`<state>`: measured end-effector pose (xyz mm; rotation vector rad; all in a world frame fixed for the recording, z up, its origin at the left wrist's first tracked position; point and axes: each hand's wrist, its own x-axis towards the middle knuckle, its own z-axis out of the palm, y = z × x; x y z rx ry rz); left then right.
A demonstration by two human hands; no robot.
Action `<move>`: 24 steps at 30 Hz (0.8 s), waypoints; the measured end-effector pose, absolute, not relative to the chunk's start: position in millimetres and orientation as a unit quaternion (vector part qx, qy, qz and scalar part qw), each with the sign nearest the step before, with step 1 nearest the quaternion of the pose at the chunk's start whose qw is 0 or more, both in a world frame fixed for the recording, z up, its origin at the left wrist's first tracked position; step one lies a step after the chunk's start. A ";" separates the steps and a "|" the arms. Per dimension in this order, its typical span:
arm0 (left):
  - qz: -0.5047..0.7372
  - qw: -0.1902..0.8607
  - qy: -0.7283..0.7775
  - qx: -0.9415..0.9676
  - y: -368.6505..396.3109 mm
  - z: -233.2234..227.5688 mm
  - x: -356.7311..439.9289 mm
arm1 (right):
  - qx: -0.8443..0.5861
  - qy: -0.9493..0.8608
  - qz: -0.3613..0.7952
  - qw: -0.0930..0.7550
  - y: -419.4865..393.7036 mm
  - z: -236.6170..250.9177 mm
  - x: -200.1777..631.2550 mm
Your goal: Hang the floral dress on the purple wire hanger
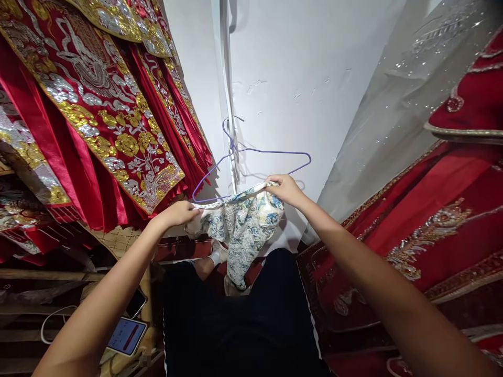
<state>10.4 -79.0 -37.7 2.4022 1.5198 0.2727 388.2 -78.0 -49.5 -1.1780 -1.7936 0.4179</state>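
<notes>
Right now both hands are up at the wall, working a small white garment printed with blue and yellow flowers (pixel 241 225) against a thin purple wire hanger (pixel 251 157) that hangs by its hook from something on the white wall (pixel 298 68). The left hand (pixel 178 212) has its fingers closed on the garment's top edge, pinching the cloth just below the hanger's near tip; the right hand (pixel 285 188) is likewise clenched on the other end of that edge, knuckles up, just under the hanger's lower wire. Between the two sets of fingers the edge is stretched taut, and the rest of the cloth droops below them toward the person's dark-trousered legs (pixel 236 319). As I judge it, the hanging is only partly done: the hanger is already up and the garment has been raised to it, but the cloth looks to be carried by the fingers alone, and I cannot tell whether any of it has yet slipped over the wire. Getting it seated on the hanger and letting go appears to be what is left. Beyond the left fingers hang red robes thick with gold and silver embroidery (pixel 102 115); beyond the right fingers, more red embroidered cloth (pixel 432 220).
</notes>
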 end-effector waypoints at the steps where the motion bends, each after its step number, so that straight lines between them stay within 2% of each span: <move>1: 0.090 0.148 0.523 0.835 -78.2 -38.3 9.7 | -0.478 -0.728 0.178 0.457 -79.0 -50.9 388.5; 3: 0.135 0.117 0.506 0.844 -77.9 -35.4 8.7 | -0.477 -0.723 0.202 0.457 -79.8 -53.8 388.2; 7: 0.305 0.007 0.443 0.843 -82.8 -16.6 16.5 | -0.469 -0.710 0.237 0.468 -84.4 -57.0 378.4; 12: 0.414 0.023 0.384 0.825 -77.4 -0.5 33.6 | -0.416 -0.729 0.267 0.473 -104.8 -54.9 357.0; 16: 0.420 0.028 0.382 0.823 -61.6 -2.8 32.2 | -0.435 -0.738 0.160 0.491 -120.5 -54.8 362.7; 20: 0.398 -0.010 0.379 0.835 -54.6 -4.0 28.6 | -0.487 -0.668 0.040 0.561 -119.8 -50.7 394.3; 22: 0.393 -0.024 0.370 0.842 -55.0 -2.7 29.5 | -0.532 -0.642 0.014 0.552 -115.3 -42.1 413.2; 24: 0.405 -0.031 0.365 0.838 -56.0 -0.9 30.1 | -0.568 -0.649 0.031 0.505 -112.8 -27.1 429.6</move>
